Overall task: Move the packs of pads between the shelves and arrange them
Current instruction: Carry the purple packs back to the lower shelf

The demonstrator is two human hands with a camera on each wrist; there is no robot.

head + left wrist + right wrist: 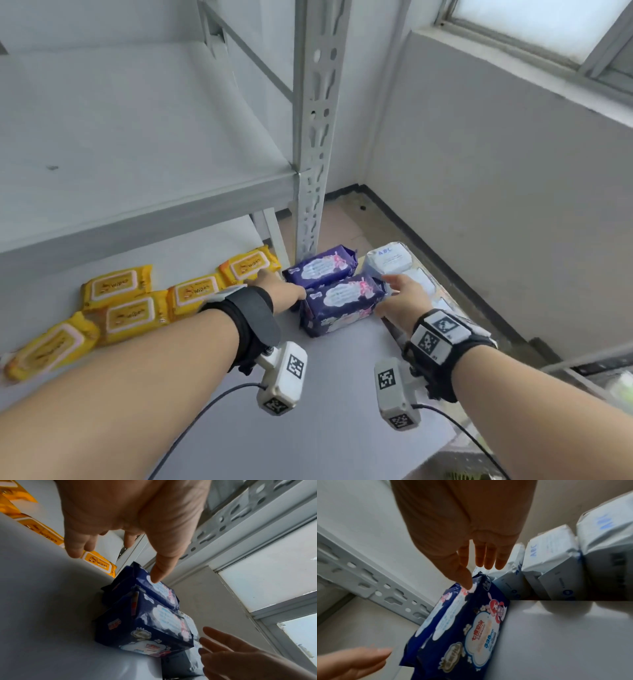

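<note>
Two dark blue packs of pads lie side by side on the lower shelf board (325,394), the far pack (322,267) next to the upright post and the near pack (342,303) in front of it. My left hand (286,291) reaches to their left ends with its fingers spread; its thumb (157,574) hangs over the far pack (159,592). My right hand (399,291) is at the right end of the near pack (471,628), fingers straight, with its thumb (465,580) touching the pack's top corner. Neither hand grips anything.
Several yellow wipes packs (130,315) lie along the left of the lower shelf. White ABC packs (388,260) stand in a row just past the shelf's right edge. A perforated grey post (315,137) rises behind the blue packs. The upper shelf (137,137) overhangs at the left.
</note>
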